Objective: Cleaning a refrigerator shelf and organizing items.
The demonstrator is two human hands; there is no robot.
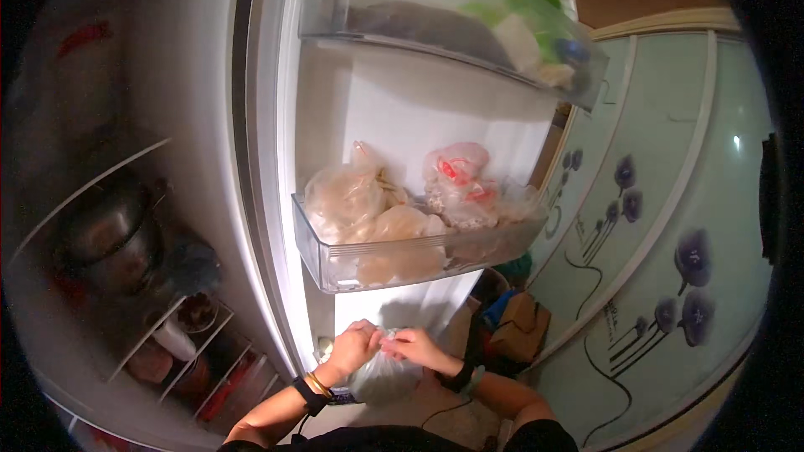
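Both of my hands meet at the gathered top of a translucent white plastic bag (pixel 384 376) in front of the open refrigerator door. My left hand (pixel 355 345) grips the bag's neck from the left. From the right, my right hand (pixel 414 348) pinches the same gathered plastic with its fingertips. The bag hangs below the hands, and its contents cannot be made out. Just above them is a clear door bin (pixel 377 257) holding knotted plastic bags (pixel 345 198) with pale contents and a bag with red handles (pixel 461 182).
Higher on the door, another clear bin (pixel 433 50) holds packages, one green. At left, wire shelves (pixel 195 351) carry containers and a dark pot (pixel 113 226). Frosted sliding panels with purple flowers (pixel 666 201) stand at right. A cardboard box (pixel 520 329) sits on the floor behind the door.
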